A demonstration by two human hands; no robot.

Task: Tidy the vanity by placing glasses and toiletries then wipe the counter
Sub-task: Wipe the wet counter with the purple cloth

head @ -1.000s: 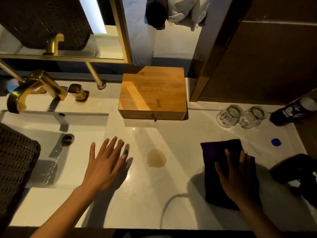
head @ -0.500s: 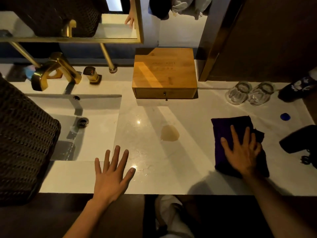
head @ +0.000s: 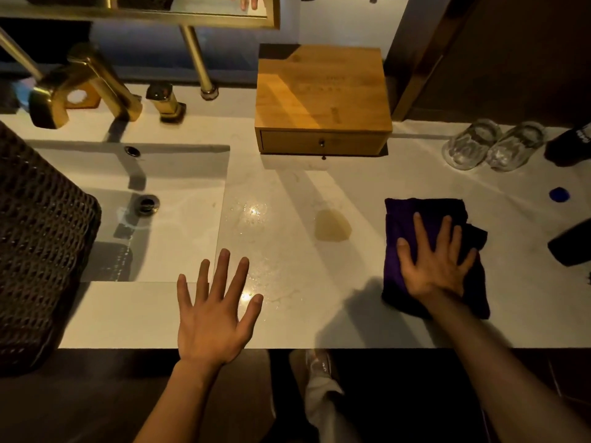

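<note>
While the right hand [head: 436, 263] is pressing flat on the purple cloth [head: 425, 212], its fingers are spread out and not curled around anything. That cloth is lying on the white counter [head: 287, 324], on the right side. The left hand [head: 212, 314] is resting open near the front edge, fingers wide, gripping nothing. Between the two hands, a brown puddle [head: 332, 229] is sitting on the counter, apart from the cloth. Small water drops [head: 254, 210] are shining just beside the sink [head: 179, 199]. Two clear glasses [head: 494, 145] are standing side by side, touching, at the back right. A wooden box [head: 323, 100] with a little drawer is sitting at the back, in the middle. A gold tap [head: 83, 87] is reaching over the sink. A small blue cap [head: 559, 194] is lying near the right edge.
</note>
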